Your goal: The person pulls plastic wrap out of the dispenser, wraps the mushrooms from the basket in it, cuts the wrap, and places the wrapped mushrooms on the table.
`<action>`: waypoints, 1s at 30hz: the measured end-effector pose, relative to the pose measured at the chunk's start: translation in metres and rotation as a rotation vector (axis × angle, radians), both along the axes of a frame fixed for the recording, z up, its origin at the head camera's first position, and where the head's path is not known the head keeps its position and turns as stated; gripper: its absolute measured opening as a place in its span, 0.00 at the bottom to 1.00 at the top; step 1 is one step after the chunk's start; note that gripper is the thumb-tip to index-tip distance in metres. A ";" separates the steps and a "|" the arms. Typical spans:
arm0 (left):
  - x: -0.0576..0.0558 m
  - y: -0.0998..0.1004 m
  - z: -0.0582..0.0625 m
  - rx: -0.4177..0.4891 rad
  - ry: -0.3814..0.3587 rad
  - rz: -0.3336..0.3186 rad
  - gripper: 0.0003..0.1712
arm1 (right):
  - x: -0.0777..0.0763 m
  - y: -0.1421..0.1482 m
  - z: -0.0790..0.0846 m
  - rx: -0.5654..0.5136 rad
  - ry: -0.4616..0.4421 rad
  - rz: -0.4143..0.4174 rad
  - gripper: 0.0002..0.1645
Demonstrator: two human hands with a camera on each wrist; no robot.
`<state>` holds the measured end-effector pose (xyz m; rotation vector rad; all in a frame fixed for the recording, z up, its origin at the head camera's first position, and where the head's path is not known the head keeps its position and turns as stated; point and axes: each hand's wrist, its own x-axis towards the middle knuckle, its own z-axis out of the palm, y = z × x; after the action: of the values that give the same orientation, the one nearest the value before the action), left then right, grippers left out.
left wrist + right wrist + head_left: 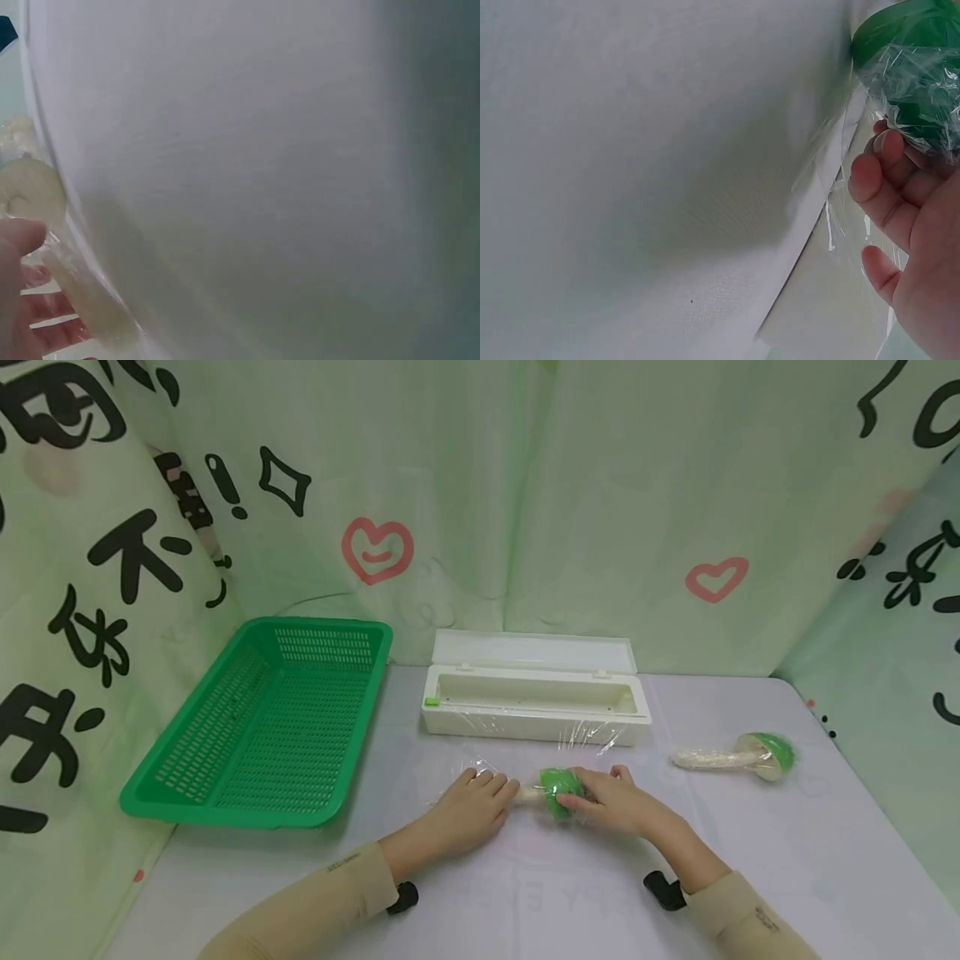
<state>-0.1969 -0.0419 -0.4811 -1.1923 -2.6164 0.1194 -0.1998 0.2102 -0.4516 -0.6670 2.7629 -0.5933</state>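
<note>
A mushroom-shaped thing with a green cap and pale stem lies on its side between my hands, in clear plastic wrap. My left hand holds the stem end, fingers bent over it; in the left wrist view its thumb and fingers lie around the filmed stem. At the cap, my right hand has thumb and fingers against the film-covered green dome. The right wrist view shows its bent fingers beside the crinkled plastic wrap. Part of the stem is hidden under the left hand.
Behind the hands stands a long white box, its lid raised, with clear film trailing from its front. A green plastic basket sits at left. Another green-capped mushroom-shaped thing, its stem apparently film-wrapped, lies at right on the white tablecloth.
</note>
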 end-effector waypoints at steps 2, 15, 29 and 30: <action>-0.003 0.004 -0.002 -0.013 0.014 -0.020 0.17 | -0.002 -0.001 -0.001 -0.006 0.012 -0.001 0.20; -0.017 0.010 0.001 -0.068 -0.117 0.006 0.14 | 0.004 -0.007 -0.011 0.057 0.718 0.170 0.37; -0.027 0.015 0.006 -0.016 -0.151 0.045 0.19 | -0.006 -0.014 -0.015 0.204 0.635 0.135 0.42; -0.028 0.016 0.006 -0.020 -0.132 0.043 0.21 | -0.007 -0.014 -0.014 0.210 0.617 0.123 0.42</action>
<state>-0.2247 -0.0263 -0.4747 -1.1888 -2.7615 0.0773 -0.2071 0.1959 -0.4658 -1.1118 3.2320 -0.0627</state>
